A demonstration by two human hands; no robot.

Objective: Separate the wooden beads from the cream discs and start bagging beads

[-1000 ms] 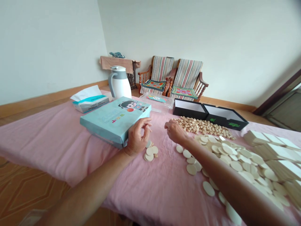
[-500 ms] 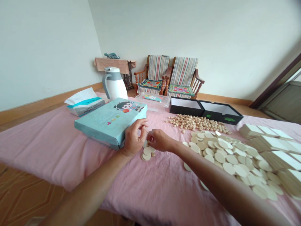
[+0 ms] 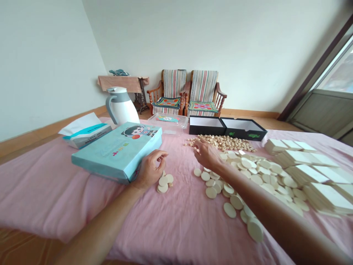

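Observation:
My left hand [image 3: 151, 168] rests on the cloth against the side of a light-blue box [image 3: 118, 151] with a cartoon figure on its lid. Its fingers are loosely bent, thumb apart, and I see nothing in them. Just by its thumb lies a small heap of pale wooden discs [image 3: 163, 182], with bits of small round beads showing at its edges. My right hand [image 3: 206, 154] is stretched out at the near left edge of a pile of small wooden beads [image 3: 228, 142]. Its fingers point down at the beads, apart, with no bead visible in them. Below my right forearm spread many loose wooden discs [image 3: 211, 192].
Stacks of pale rectangular blocks [image 3: 306, 158] stand at the right. Two black open trays [image 3: 206, 130] sit behind the beads. A clear plastic container [image 3: 168, 123], a white jug [image 3: 124, 108] and a tissue pack [image 3: 85, 132] stand farther back. Pink cloth [image 3: 165, 228] covers the table.
My right hand has left my left hand and moved right and away to the bead pile. My left hand stays by the box. The camera view has turned slightly right.

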